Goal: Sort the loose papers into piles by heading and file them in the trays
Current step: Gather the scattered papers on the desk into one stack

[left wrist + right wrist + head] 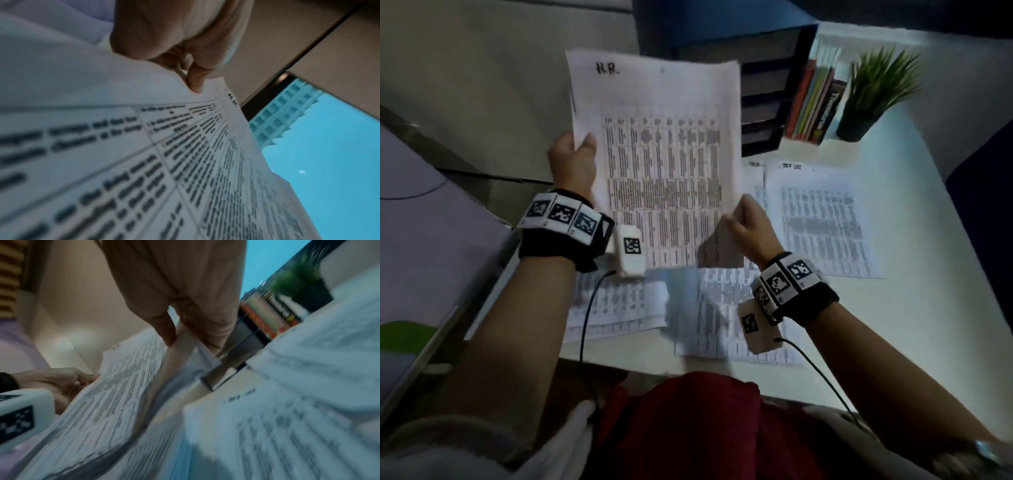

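the step in hand looks to be reading the heading on the held sheaf of papers [654, 164] and deciding which pile or tray it belongs to; the top sheet carries a handwritten "h.r." near its upper left corner, so it seems bound for whatever place takes that heading. to do this well, keep the sheets square and together so none slips out from behind, hold them flat enough that the heading stays readable, and check the heading on the target pile before letting go, since the printed tables look much alike from sheet to sheet. the left hand [573, 161] grips the sheaf at its left edge, thumb on the front and fingers curled behind, and the right hand [748, 228] pinches the lower right edge between thumb and fingers. the sheaf is lifted off the white desk [928, 325], raised between the two hands and tilted toward the face. the black stacked trays [767, 99] stand beyond its upper right corner, close behind it. more papers lie flat on the desk: a pile [822, 219] just to the right of the right hand, and others below the wrists near the desk's front edge
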